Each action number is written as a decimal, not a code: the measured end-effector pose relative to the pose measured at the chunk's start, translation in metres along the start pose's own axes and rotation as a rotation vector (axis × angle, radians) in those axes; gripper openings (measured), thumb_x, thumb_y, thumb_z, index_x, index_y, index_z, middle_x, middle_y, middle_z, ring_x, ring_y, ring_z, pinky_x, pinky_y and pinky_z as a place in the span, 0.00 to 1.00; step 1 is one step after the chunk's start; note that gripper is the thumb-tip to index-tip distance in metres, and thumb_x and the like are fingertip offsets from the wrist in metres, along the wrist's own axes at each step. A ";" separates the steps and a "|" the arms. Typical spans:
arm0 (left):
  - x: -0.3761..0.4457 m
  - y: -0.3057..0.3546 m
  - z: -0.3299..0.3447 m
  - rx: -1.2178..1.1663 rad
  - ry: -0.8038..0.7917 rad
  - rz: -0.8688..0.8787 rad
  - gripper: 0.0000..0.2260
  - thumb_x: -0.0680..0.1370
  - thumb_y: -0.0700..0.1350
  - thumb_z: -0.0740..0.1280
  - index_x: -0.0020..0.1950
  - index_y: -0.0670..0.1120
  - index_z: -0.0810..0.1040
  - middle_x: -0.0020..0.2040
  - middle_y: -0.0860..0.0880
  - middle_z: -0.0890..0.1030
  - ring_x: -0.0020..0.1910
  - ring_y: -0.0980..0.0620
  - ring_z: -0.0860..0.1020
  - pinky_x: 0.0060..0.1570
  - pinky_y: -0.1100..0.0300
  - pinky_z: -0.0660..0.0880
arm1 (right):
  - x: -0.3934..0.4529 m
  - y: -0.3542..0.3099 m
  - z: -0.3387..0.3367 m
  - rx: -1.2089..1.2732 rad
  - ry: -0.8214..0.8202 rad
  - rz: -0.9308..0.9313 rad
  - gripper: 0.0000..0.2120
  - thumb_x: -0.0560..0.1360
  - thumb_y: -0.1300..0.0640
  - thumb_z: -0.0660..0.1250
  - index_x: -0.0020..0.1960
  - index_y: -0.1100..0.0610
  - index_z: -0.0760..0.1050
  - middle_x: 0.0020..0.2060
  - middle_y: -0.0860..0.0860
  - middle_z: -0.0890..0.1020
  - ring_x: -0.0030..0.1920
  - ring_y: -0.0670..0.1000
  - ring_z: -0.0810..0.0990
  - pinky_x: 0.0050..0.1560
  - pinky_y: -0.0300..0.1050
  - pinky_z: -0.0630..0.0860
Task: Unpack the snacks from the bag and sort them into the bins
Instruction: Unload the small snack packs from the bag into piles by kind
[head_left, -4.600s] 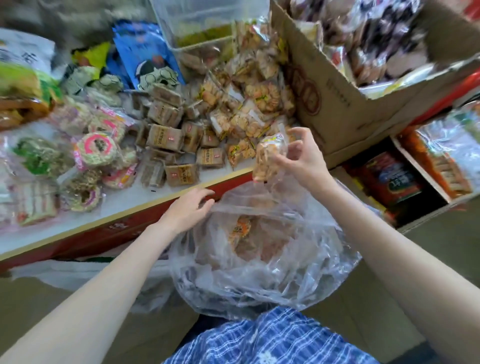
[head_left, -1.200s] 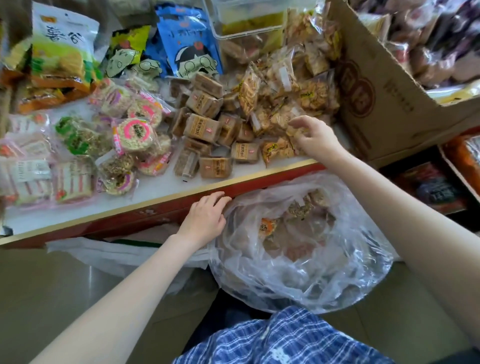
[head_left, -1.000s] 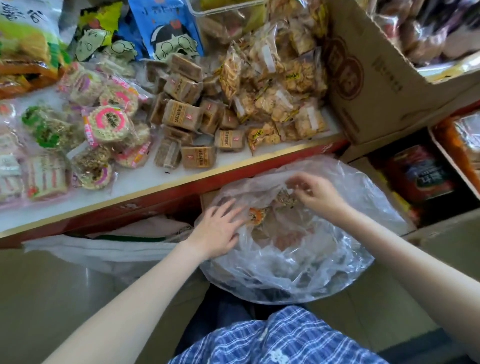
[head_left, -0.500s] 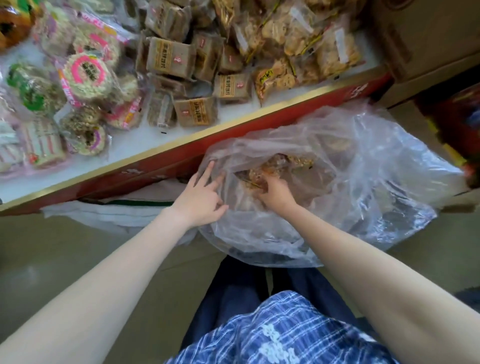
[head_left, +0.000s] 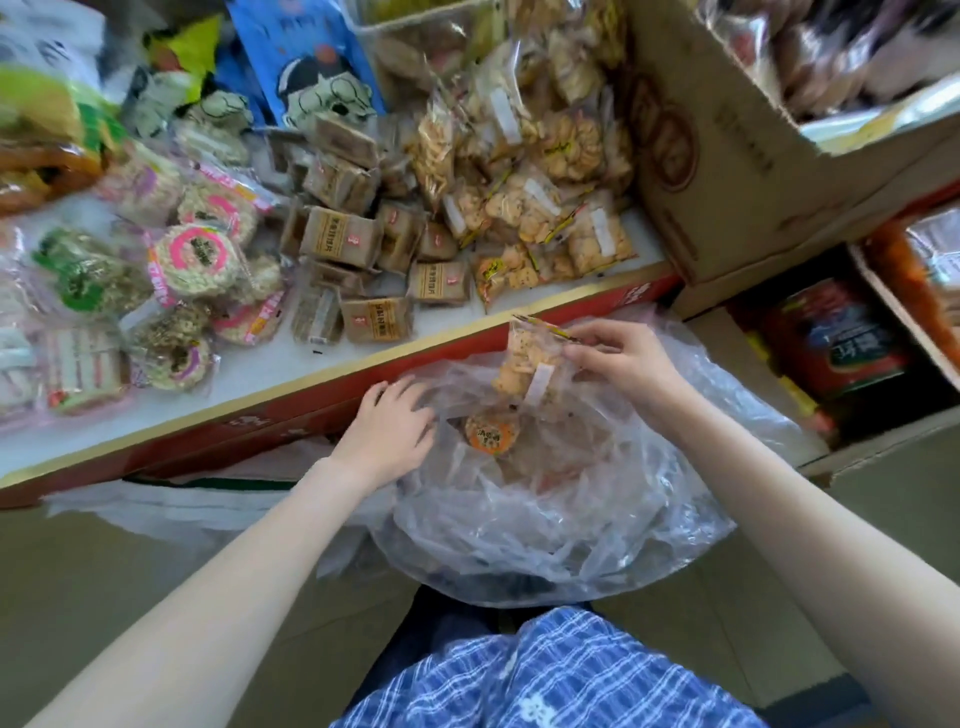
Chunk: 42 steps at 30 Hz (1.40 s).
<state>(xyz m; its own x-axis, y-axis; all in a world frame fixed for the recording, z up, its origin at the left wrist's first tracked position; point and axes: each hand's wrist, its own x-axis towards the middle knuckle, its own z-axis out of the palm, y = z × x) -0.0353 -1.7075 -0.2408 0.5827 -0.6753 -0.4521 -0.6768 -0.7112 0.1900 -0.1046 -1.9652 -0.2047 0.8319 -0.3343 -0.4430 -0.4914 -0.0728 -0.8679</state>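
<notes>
A clear plastic bag (head_left: 561, 519) hangs open in front of me, below the table edge. My right hand (head_left: 623, 364) pinches a clear packet of golden crackers (head_left: 524, 358) and holds it above the bag's mouth. My left hand (head_left: 389, 431) grips the bag's left rim. An orange round snack (head_left: 491, 434) and other brown packets lie inside the bag. On the white table (head_left: 270, 374) the snacks lie in groups: cracker packets (head_left: 540, 197), brown square packets (head_left: 358, 244) and pink round rice cakes (head_left: 197, 254).
A large cardboard box (head_left: 727, 156) full of wrapped snacks stands at the table's right end. Lower boxes with red packets (head_left: 836, 338) sit on the right. Blue (head_left: 301, 57) and green snack bags lie at the back. A clear plastic bin (head_left: 415, 31) stands behind the crackers.
My right hand put a cracker packet on the table pile, reached into the bag, and has now come up holding another cracker packet. My left hand stayed on the bag's rim.
</notes>
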 end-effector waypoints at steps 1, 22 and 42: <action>0.003 -0.003 -0.006 0.004 0.090 0.022 0.27 0.75 0.53 0.47 0.58 0.44 0.80 0.69 0.42 0.71 0.70 0.41 0.67 0.67 0.44 0.61 | 0.005 -0.016 -0.001 0.015 0.032 -0.043 0.07 0.73 0.65 0.69 0.52 0.63 0.78 0.40 0.55 0.80 0.39 0.49 0.79 0.46 0.48 0.80; 0.010 -0.028 -0.040 -0.042 0.276 -0.093 0.14 0.71 0.39 0.68 0.57 0.41 0.80 0.62 0.40 0.77 0.63 0.39 0.74 0.61 0.42 0.68 | 0.150 -0.163 -0.018 -0.636 0.207 -0.162 0.30 0.75 0.68 0.56 0.75 0.53 0.59 0.75 0.54 0.56 0.73 0.55 0.59 0.69 0.44 0.62; -0.011 -0.007 0.048 0.076 -0.415 0.092 0.20 0.82 0.56 0.50 0.72 0.55 0.65 0.78 0.54 0.48 0.76 0.48 0.37 0.72 0.43 0.39 | 0.016 0.087 0.070 -1.215 -0.691 -0.271 0.32 0.76 0.71 0.58 0.76 0.54 0.54 0.76 0.52 0.54 0.74 0.55 0.59 0.70 0.48 0.62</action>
<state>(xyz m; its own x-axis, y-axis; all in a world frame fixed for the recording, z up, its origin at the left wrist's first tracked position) -0.0581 -1.6855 -0.2790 0.2988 -0.5881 -0.7516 -0.7574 -0.6253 0.1881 -0.1162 -1.9109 -0.3025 0.7173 0.3126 -0.6227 0.0825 -0.9255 -0.3696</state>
